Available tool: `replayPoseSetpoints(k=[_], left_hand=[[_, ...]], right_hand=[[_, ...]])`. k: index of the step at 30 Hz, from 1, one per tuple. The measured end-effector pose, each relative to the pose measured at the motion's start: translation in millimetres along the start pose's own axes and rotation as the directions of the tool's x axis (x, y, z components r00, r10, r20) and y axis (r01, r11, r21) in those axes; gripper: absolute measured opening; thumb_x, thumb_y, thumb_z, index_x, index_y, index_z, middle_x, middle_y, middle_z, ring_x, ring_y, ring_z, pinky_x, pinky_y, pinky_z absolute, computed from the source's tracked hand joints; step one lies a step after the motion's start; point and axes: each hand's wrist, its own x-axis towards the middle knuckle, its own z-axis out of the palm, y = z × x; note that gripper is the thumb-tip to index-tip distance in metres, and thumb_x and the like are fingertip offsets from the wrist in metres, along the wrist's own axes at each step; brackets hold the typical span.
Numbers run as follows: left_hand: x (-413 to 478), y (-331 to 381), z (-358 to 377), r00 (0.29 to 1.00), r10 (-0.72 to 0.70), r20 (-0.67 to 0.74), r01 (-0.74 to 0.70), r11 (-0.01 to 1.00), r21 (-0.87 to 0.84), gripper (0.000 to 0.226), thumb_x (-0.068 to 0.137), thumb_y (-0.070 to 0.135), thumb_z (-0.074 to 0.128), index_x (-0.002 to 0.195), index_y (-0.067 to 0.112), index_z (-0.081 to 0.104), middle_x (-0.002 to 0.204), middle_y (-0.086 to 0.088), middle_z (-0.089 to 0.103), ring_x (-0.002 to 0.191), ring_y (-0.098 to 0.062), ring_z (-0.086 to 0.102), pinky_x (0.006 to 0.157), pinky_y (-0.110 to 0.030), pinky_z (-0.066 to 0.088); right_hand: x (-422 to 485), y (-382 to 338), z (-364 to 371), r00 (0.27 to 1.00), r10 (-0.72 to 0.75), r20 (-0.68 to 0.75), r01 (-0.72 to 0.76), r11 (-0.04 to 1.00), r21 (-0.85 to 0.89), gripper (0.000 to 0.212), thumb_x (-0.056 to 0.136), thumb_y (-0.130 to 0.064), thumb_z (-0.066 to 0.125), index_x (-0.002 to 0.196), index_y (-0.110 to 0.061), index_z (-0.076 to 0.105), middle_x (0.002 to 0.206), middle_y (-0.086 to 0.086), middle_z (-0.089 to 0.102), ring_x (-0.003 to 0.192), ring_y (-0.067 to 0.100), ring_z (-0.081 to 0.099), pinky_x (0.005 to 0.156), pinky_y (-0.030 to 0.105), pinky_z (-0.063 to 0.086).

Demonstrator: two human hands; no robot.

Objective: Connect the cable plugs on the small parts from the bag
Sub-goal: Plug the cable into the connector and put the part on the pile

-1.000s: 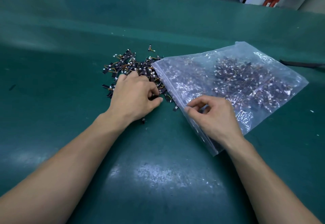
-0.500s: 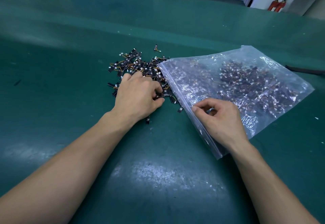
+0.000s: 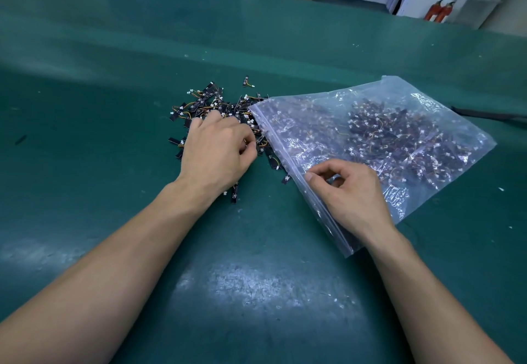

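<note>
The left hand [image 3: 216, 149] has curled tighter into the small parts [image 3: 204, 99] heaped under it, grasp unclear, while the right hand [image 3: 350, 192] still pinches the bag [image 3: 445, 146] beneath it, so picking is only starting.

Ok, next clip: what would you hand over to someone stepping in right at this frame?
Left hand: on the pile of small parts, fingers curled; grip on a part not visible.
Right hand: rests on the bag near its zip edge, fingers curled; pinch unclear.
Pile lies on the green table beside the bag's zip edge; many more parts inside.
Done: some parts out. Left: no plugs seen joined; connect them.
</note>
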Motion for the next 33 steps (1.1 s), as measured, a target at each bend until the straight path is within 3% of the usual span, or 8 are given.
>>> replayPoseSetpoints(k=[4,11,17,21,25,30,33], left_hand=[[1.3,-1.9,-1.4,0.998,-0.032,-0.049,0.027,0.994,-0.104,0.015,0.095,0.026,0.059,0.089,0.019,0.071,0.084,0.004,0.062,0.087,-0.027,0.053,0.083,-0.043,0.043],[-0.8,-1.4,-1.4,0.997,0.001,-0.075,-0.015,0.982,-0.187,0.014,0.102,0.025,0.052,0.097,0.017,0.062,0.093,0.004,0.065,0.089,-0.026,0.05,0.086,-0.044,0.041],[-6.5,7.1,-7.0,0.969,0.243,-0.035,-0.244,0.937,-0.251,0.014,0.1,0.022,0.05,0.096,0.014,0.061,0.09,0.004,0.06,0.085,-0.022,0.044,0.081,-0.047,0.043],[-11.9,17.3,-5.4,0.92,0.391,0.017,-0.37,0.882,-0.291,0.013,0.099,0.02,0.053,0.093,0.013,0.062,0.09,0.002,0.06,0.083,-0.02,0.042,0.078,-0.043,0.044],[-14.0,19.7,-3.4,0.91,0.413,0.035,-0.378,0.861,-0.34,0.011,0.097,0.019,0.054,0.094,0.014,0.063,0.088,0.004,0.058,0.082,-0.018,0.041,0.077,-0.044,0.045],[-15.9,17.1,-0.7,0.911,0.413,0.01,-0.374,0.834,-0.406,0.009,0.098,0.021,0.058,0.099,0.017,0.066,0.089,0.016,0.053,0.082,-0.011,0.04,0.079,-0.034,0.041],[-16.9,14.4,-0.1,0.907,0.421,0.006,-0.377,0.818,-0.435,0.014,0.091,0.016,0.067,0.105,0.017,0.068,0.09,0.011,0.062,0.084,-0.008,0.041,0.081,-0.028,0.039]], right_hand=[[0.0,-0.2,0.1,1.0,-0.005,-0.003,0.005,1.0,-0.002,0.012,0.085,-0.029,0.077,0.074,-0.032,0.074,0.07,-0.022,0.069,0.057,-0.004,0.058,0.056,0.007,0.042],[-0.1,-1.8,-0.8,1.0,-0.005,-0.007,0.005,1.0,0.013,0.012,0.086,-0.028,0.077,0.075,-0.032,0.075,0.071,-0.022,0.069,0.056,-0.005,0.057,0.056,0.006,0.041],[-2.4,-4.0,-1.6,0.998,-0.065,-0.025,0.067,0.993,0.097,0.005,0.087,-0.029,0.076,0.087,-0.033,0.075,0.076,-0.022,0.069,0.05,0.001,0.048,0.052,0.007,0.036],[-5.1,-7.6,1.1,0.984,-0.178,0.02,0.172,0.971,0.165,0.013,0.086,-0.032,0.074,0.099,-0.032,0.073,0.08,-0.02,0.069,0.045,0.004,0.042,0.051,0.008,0.032],[-5.6,-6.4,3.6,0.973,-0.229,0.042,0.22,0.964,0.151,0.004,0.09,-0.026,0.073,0.092,-0.027,0.075,0.063,-0.019,0.061,0.045,0.004,0.039,0.05,0.011,0.03],[-4.3,-8.4,4.4,0.98,-0.197,0.025,0.19,0.967,0.169,0.016,0.093,-0.019,0.069,0.08,-0.026,0.074,0.067,-0.012,0.069,0.05,0.009,0.05,0.052,0.02,0.04],[-4.2,-10.0,3.8,0.989,-0.139,0.039,0.124,0.955,0.269,0.025,0.094,-0.013,0.069,0.073,-0.026,0.072,0.06,-0.011,0.066,0.047,0.001,0.044,0.051,0.013,0.034]])
